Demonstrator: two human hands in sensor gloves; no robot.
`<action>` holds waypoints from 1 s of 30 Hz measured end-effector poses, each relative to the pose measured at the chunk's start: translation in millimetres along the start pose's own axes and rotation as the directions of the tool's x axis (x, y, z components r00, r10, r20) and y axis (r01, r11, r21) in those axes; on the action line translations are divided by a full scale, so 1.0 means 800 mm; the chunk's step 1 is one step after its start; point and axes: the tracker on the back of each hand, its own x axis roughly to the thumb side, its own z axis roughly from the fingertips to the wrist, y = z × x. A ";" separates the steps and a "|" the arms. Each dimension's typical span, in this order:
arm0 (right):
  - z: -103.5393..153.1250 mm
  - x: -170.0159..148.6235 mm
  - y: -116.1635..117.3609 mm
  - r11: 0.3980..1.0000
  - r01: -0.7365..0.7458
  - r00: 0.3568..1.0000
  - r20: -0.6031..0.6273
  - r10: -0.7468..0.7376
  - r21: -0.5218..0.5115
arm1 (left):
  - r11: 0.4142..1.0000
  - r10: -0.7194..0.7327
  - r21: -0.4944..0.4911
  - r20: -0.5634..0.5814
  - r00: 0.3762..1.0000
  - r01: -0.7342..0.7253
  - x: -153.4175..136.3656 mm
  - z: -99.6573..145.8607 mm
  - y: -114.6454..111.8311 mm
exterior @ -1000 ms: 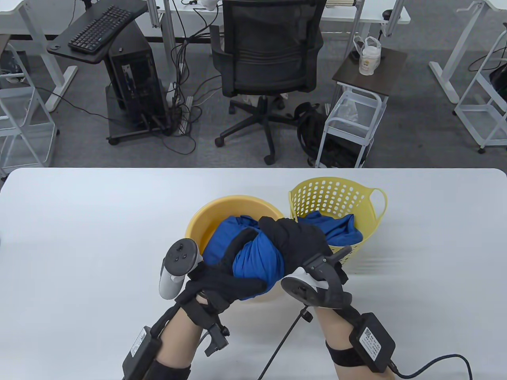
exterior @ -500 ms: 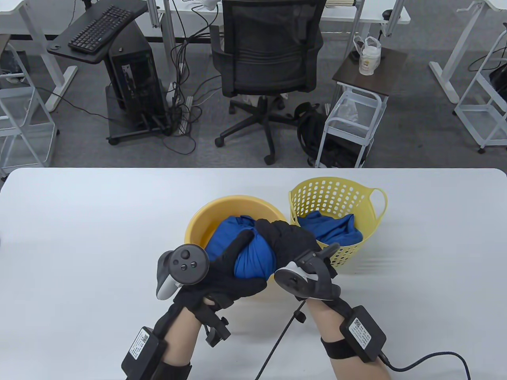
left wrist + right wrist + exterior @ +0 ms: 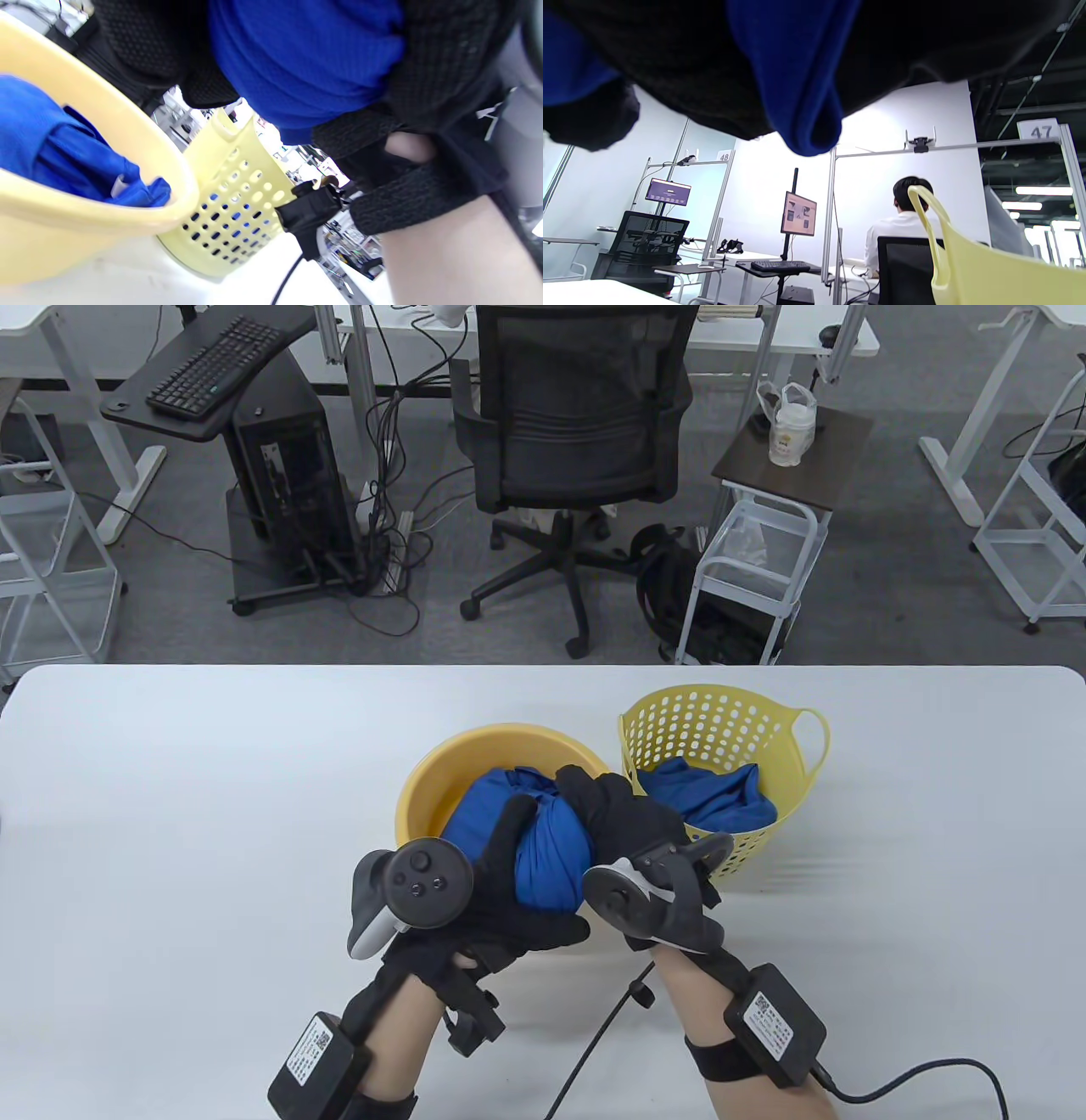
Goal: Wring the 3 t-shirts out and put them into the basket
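A blue t-shirt [image 3: 547,857] is bunched and twisted between both gloved hands, above the front of the yellow basin [image 3: 441,780]. My left hand [image 3: 509,891] grips its near end from below, thumb up over the cloth. My right hand [image 3: 624,814] is curled over its far end. More blue cloth [image 3: 63,148] lies inside the basin. The perforated yellow basket [image 3: 764,712] stands right of the basin with another blue t-shirt [image 3: 708,797] in it. In the left wrist view the twisted shirt [image 3: 305,63] fills the top, with the basket [image 3: 229,203] below it.
The white table [image 3: 170,814] spreads wide to the left and right of the two containers. A black cable [image 3: 594,1052] trails from my right wrist across the near edge. Beyond the table's far edge are an office chair [image 3: 577,415] and a small trolley [image 3: 764,560].
Both hands have twisted the shirt tighter. The left hand has rolled so its tracker swung right and down; the right hand has drawn slightly left and toward me.
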 end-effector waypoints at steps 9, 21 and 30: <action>0.000 0.032 -0.007 0.985 -0.172 0.981 0.086 0.172 -0.012 | 0.959 -0.252 0.131 -0.008 0.968 0.251 -0.018 0.003 0.011; -0.003 0.035 -0.019 0.996 -0.082 0.990 0.116 0.076 0.047 | 0.942 -0.303 0.158 0.029 0.953 0.295 -0.028 0.004 0.020; -0.004 0.007 -0.003 0.991 0.123 0.991 -0.059 -0.121 0.044 | 0.835 -0.459 0.309 -0.065 0.886 0.455 0.005 0.008 -0.005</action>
